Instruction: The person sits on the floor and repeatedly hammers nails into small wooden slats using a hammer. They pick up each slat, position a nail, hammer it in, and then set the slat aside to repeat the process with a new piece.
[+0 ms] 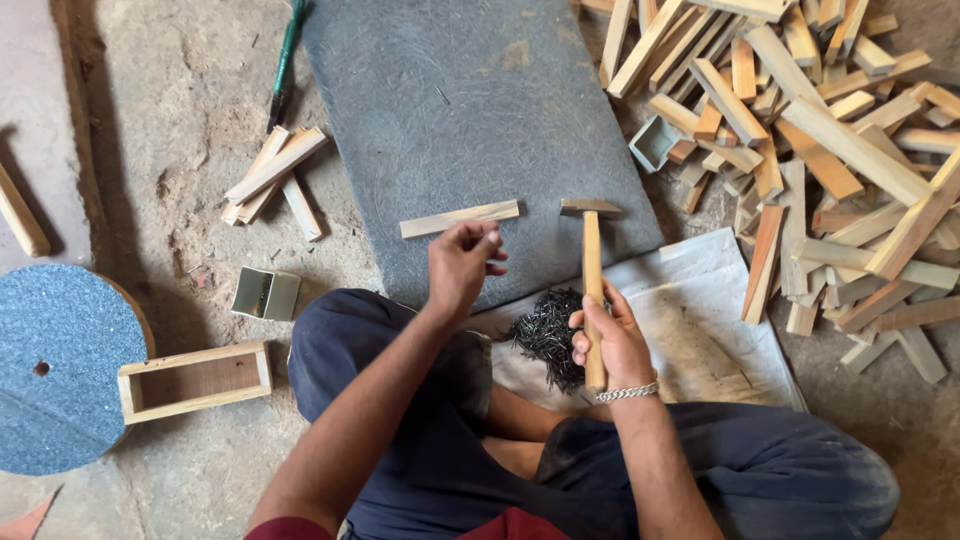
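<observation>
Two hands are working over a grey mat (470, 110) laid on the floor, and we are sitting cross-legged at its near edge. Our right hand (612, 345) is wrapping closed around the lower handle of a hammer (592, 290); its head is lying on the mat near the near-right corner, handle pointing back toward us, so it is resting rather than raised. Our left hand (462, 262) is hovering with fingertips pressed together in a pinch; we are judging it to be holding a small nail, though the nail itself is too small to make out. A thin wood strip (459, 218) is lying flat on the mat, crosswise to us, just beyond the left fingertips and to the left of the hammer head; we cannot tell whether the fingers are touching it. We are taking the mat as the firm working surface for it.

A dark pile of nails (548, 335) is sitting on a white sheet (700, 320) between our knees, just beside the right hand, within easy reach of either hand. A large heap of wood pieces (830, 150) is lying off the mat's right edge. Off the left edge, a few loose sticks (272, 175), a small metal box (266, 294), an open wooden box (195, 380) and a blue round disc (55, 365) are lying on the floor.
</observation>
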